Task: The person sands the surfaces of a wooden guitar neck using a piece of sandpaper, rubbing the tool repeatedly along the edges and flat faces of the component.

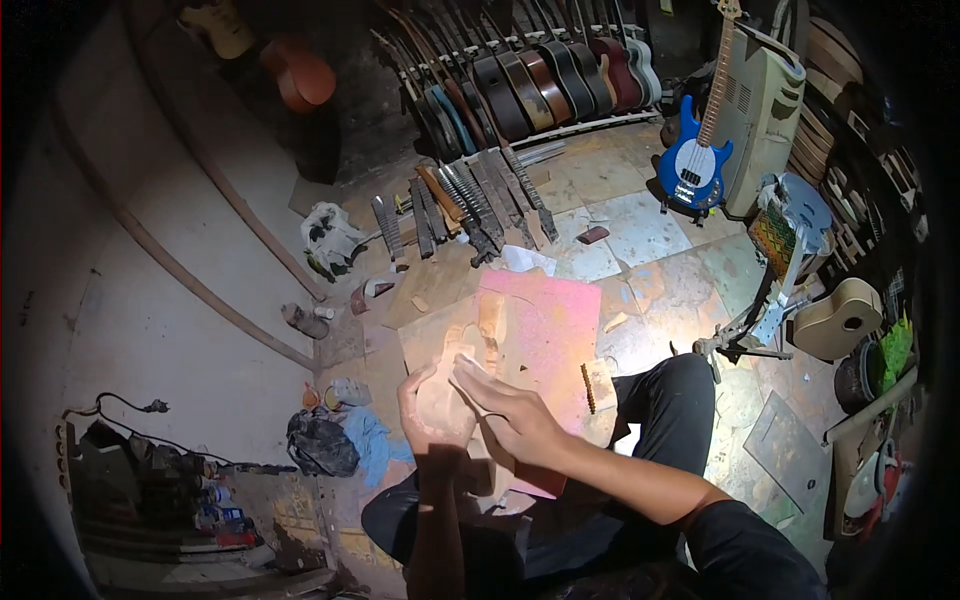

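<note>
My left hand is closed round a pale, dusty carved wooden piece, held above my lap with its narrow end pointing away. My right hand reaches across from the right, its fingers together and pressed on the upper right side of the wood. A thin pale edge shows by those fingertips, but what lies under them is hidden. Just beyond, a second pale wooden piece with a notched side rests on the left part of a pink sheet.
Several dark guitar necks lie on the tiled floor ahead, before a rack of guitars. A blue bass stands at far right. On the left are a black bag and blue cloth. A pale block sits by my right knee.
</note>
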`<state>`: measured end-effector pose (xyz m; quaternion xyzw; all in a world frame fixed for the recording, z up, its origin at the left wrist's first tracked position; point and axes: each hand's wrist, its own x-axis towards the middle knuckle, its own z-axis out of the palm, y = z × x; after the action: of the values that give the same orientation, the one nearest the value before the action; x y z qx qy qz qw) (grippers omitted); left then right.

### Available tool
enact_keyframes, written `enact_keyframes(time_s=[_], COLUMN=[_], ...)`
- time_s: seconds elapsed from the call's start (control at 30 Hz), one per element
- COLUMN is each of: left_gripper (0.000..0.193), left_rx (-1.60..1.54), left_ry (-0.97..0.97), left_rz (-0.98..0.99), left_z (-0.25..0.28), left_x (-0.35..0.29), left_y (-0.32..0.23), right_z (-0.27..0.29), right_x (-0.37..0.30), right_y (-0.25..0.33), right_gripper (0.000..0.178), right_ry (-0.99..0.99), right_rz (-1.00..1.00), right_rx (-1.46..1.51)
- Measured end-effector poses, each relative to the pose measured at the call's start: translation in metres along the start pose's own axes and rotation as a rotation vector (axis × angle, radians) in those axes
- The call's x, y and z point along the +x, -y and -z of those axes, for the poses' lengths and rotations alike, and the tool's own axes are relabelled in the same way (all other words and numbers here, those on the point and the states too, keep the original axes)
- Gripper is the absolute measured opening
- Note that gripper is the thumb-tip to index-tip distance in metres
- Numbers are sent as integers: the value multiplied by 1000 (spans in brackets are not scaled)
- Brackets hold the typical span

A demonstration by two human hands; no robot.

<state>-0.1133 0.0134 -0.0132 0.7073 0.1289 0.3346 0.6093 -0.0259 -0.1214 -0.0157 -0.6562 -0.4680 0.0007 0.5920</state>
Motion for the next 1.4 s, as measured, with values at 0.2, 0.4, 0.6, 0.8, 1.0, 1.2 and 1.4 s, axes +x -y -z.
enact_keyframes(time_s=[0.2, 0.4, 0.6, 0.8, 1.0, 1.2, 1.4], left_gripper=[73, 39, 27, 32, 23, 15, 16], left_rx=[164, 398, 358, 379, 289, 160, 82], left_ry=[-59, -181, -172, -5, -7, -95, -117], left_rz=[-13, -139, 2, -152, -183, -105, -70], left_z=[9, 6, 1, -2, -3, -11, -10], left_x=[7, 21, 49, 53, 53, 41, 30], left_y=[7, -10, -13, -8, -8, 3, -10], right_z=[17, 47, 33, 28, 25, 4, -13], right_x=[30, -56, -142, -126, -87, 4, -8], right_y=[-52, -79, -141, -125, -73, -10, 9], right_gripper=[75, 65, 71, 66, 62, 70, 72], right_ry=[-189, -94, -155, -80, -233, -138, 3], right_rz=[-152, -344, -635, -666, -327, -134, 113], right_rx=[-186, -75, 193, 208, 146, 105, 153])
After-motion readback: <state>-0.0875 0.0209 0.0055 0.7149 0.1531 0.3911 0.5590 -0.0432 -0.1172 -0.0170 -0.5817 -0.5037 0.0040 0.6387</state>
